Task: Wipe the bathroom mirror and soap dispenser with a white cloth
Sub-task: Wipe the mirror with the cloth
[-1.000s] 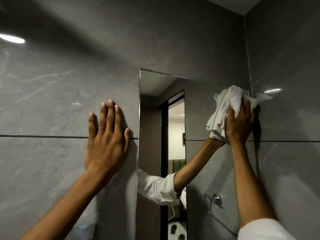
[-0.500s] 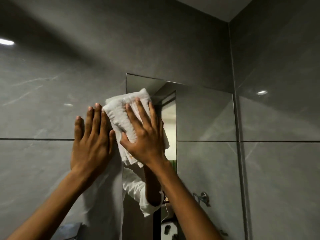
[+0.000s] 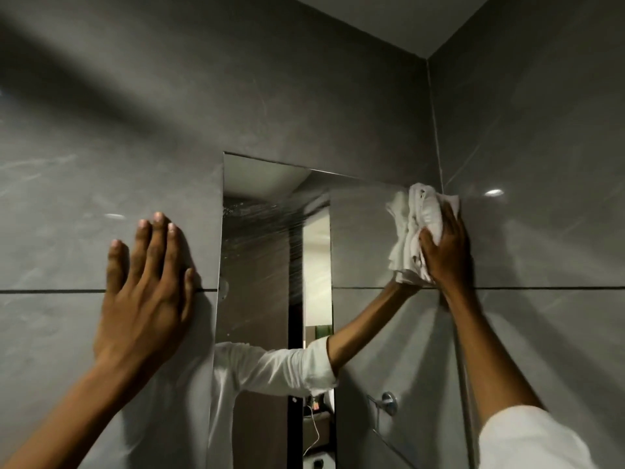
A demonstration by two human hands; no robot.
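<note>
A tall frameless mirror [image 3: 257, 265] is set into the grey tiled wall. My right hand [image 3: 444, 247] presses a bunched white cloth [image 3: 417, 228] against the mirror's upper right corner, next to the room corner. Wet streaks show on the mirror's upper left part. My left hand [image 3: 145, 292] lies flat with fingers spread on the tile just left of the mirror's edge. The mirror reflects my arm in a white sleeve. No soap dispenser is in view.
Grey glossy wall tiles [image 3: 101, 164] surround the mirror, and a side wall [image 3: 541, 164] meets it at the right. The mirror reflects a chrome hook [image 3: 387, 402], a doorway and a white cable.
My right hand swept the cloth from the mirror's right edge to its upper left and back to the upper right corner. The left hand stayed flat on the wall.
</note>
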